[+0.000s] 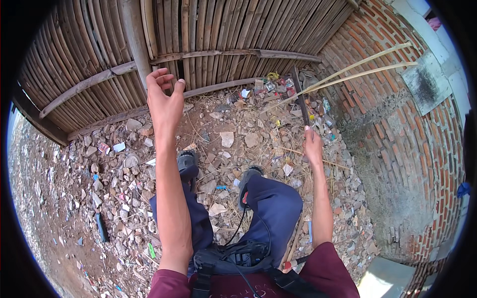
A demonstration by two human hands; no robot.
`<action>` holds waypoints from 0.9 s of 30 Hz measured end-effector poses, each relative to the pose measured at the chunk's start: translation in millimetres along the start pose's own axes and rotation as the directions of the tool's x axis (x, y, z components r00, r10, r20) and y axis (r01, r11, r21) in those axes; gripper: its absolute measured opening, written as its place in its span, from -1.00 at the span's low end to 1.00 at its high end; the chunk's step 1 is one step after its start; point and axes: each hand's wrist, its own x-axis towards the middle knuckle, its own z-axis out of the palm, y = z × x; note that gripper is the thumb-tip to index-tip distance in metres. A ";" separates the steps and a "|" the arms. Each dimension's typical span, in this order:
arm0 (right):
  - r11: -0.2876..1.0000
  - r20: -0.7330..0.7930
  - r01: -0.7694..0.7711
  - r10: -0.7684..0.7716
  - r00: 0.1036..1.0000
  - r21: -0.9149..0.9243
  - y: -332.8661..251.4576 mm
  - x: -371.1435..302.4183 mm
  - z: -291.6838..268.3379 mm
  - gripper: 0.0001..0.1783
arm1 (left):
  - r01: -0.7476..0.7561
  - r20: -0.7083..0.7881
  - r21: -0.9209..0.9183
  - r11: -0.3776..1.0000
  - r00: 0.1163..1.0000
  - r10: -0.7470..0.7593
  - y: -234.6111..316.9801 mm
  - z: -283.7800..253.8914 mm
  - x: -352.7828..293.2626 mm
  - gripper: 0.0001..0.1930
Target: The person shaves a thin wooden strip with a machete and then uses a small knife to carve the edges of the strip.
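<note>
My right hand (312, 145) is wrapped round the lower end of a long, dark, narrow blade, which looks like a machete (301, 102). The blade points away from me, toward the foot of the fence. Across it lies a pale split bamboo strip (355, 68), forked into two long arms that spread to the right. The fork sits close to the blade; whether the two touch, I cannot tell. My left hand (165, 102) is raised in front of the bamboo fence (218, 30), fingers loosely bent and apart from the thumb, holding nothing.
Rubble and litter (227, 139) cover the ground around my feet. To the right rises a brick wall (392, 134), with a grey panel (426, 82) at its upper part. A pale board (386, 278) is at the lower right. A dark cylindrical object (102, 227) lies at left.
</note>
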 end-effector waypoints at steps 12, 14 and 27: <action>0.940 0.023 -0.059 0.071 0.997 -0.335 145.3 14.6 74.2 -0.31 | -0.001 0.026 -0.045 0.999 1.000 0.002 0.3 7.0 3.1 -0.48; 0.943 -0.058 0.090 -0.115 0.992 -0.320 133.2 14.4 62.5 -0.35 | 0.002 0.025 -0.064 0.998 1.000 -0.001 0.8 10.1 2.5 -0.51; 0.954 -0.118 0.090 -0.128 0.985 -0.285 141.5 6.1 65.1 -0.42 | 0.025 0.031 -0.046 0.999 0.999 -0.024 5.5 17.0 -2.7 -0.50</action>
